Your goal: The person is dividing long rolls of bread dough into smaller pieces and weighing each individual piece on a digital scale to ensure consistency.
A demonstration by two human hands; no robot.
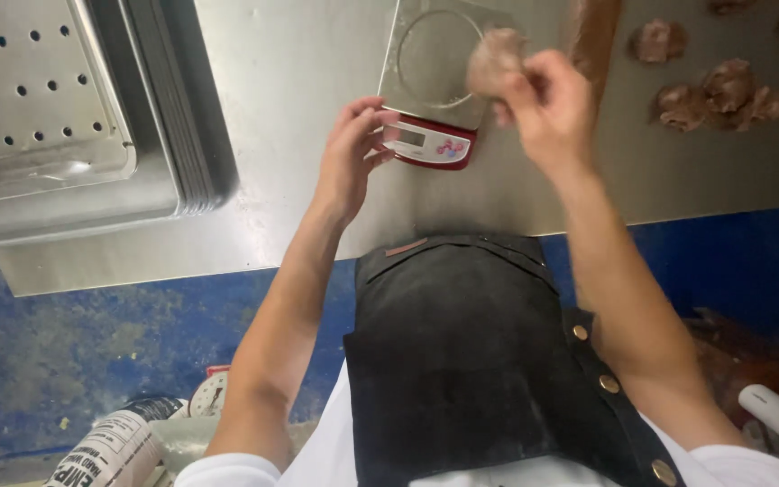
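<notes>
The right hand [547,104] is gripping a brown dough lump [495,59] above the scale [430,81], upper centre of the frame. The left hand [353,149] is hovering empty, fingers loosely spread, beside the scale's display. More dough pieces [723,90] are lying on the steel desk [299,81], upper right.

commercial bakery kitchen: stainless steel counter [299,81], perforated baking trays [38,99] stacked left of the left hand [351,153], digital scale [430,86] between hands, brown dough lumps [719,90] right.
</notes>
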